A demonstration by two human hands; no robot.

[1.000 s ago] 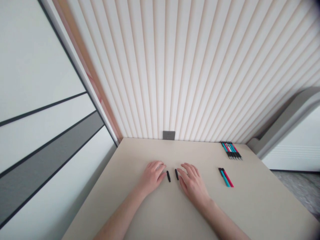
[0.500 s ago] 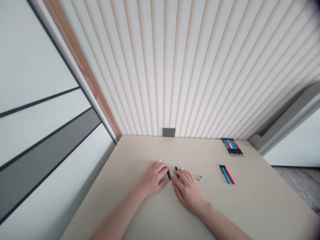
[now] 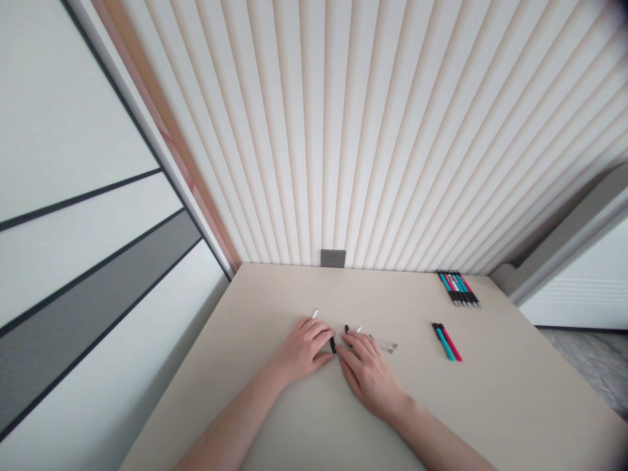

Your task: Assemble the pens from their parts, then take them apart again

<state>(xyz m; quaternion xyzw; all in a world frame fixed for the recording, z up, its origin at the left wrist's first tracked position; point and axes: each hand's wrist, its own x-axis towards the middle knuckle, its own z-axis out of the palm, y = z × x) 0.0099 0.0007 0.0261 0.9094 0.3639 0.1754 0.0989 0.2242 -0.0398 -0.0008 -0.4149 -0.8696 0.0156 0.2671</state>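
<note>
Two black pen caps sit between the left hand and right hand, just apart. The left touches one; its grip is unclear.

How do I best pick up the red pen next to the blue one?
Pinch the red pen around its middle, from above and from the right. It is long and thin and lies flat on the table, and the blue pen sits tight against its left side, so the right looks free.
</note>
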